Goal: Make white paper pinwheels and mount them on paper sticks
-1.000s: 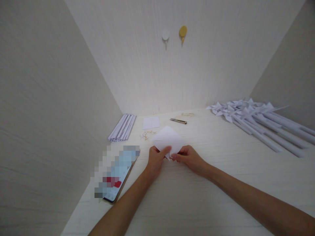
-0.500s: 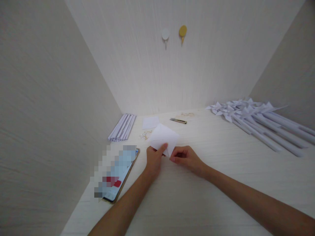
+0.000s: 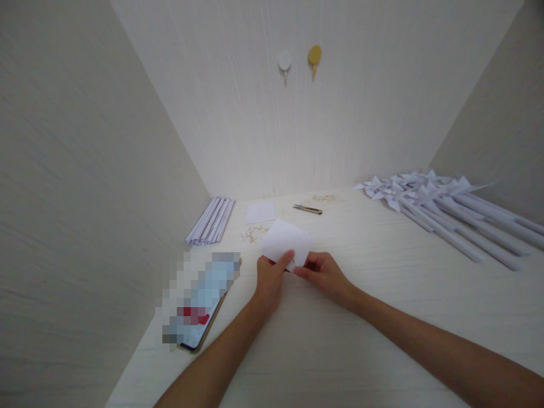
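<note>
Pale, faintly grained panels (image 3: 314,124) close in a white desk (image 3: 306,351) on three sides, with a white hook (image 3: 284,60) and a yellow hook (image 3: 314,55) on the back one. From where I stand, the white paper square (image 3: 285,235) is held over the desk's middle, one corner towards the person. The left hand (image 3: 271,277) grips it, thumb on top, other fingers beneath; the right hand (image 3: 325,275) has thumb and forefinger pinched at that near corner. I'd judge the step in hand to be working this corner, by fold or slit, too small to tell. Next calls for a steady left grip and a fine right pinch, so the paper doesn't crease or tear.

Rolled paper tubes (image 3: 211,221) lie by the desk's back left corner, paper pinwheels (image 3: 425,190) by the back right. Along the back edge, between them, are a paper sheet (image 3: 260,213) and thread snips (image 3: 307,209); a phone (image 3: 198,334) rests near the left edge.
</note>
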Demonstrator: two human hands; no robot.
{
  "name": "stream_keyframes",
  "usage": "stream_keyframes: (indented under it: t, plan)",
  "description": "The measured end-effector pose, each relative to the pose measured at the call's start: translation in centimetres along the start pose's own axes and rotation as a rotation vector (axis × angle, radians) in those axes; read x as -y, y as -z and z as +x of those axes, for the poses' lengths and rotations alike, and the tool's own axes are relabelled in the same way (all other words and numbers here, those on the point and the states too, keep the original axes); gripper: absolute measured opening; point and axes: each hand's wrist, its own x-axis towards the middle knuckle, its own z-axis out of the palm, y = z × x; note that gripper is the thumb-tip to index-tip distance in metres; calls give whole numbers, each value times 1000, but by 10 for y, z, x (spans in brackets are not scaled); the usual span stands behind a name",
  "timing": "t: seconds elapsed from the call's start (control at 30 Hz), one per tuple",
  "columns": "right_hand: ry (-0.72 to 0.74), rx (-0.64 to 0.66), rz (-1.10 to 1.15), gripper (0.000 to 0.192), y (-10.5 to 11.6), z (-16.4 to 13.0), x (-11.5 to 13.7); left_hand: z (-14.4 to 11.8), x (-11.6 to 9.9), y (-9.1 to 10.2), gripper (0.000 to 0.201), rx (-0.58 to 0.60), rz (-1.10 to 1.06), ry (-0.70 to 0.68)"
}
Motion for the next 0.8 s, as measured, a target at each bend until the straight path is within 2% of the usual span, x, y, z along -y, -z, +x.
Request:
stream_keyframes:
  t: [0.13, 0.3, 0.4, 0.6, 0.7, 0.8]
  plan:
    - [17, 8, 18, 18, 2, 0, -1, 0, 0, 0, 23, 12, 5, 10]
    - [-18, -75, -32, 19, 0, 0, 3, 2, -1, 1, 23, 29, 16, 7]
    - [-11, -72, -14, 18, -1, 1, 4, 2, 0, 1, 26, 37, 57, -4]
    - [-69, -63, -42, 12, -1, 1, 3, 7, -5, 4, 28, -71, -26, -46]
    - [-81, -131, -8, 11, 1, 1, 2, 11, -7, 7, 25, -65, -21, -72]
    - [-73, -262, 166, 17, 3, 3, 3, 14, -6, 10, 24, 6, 42, -56]
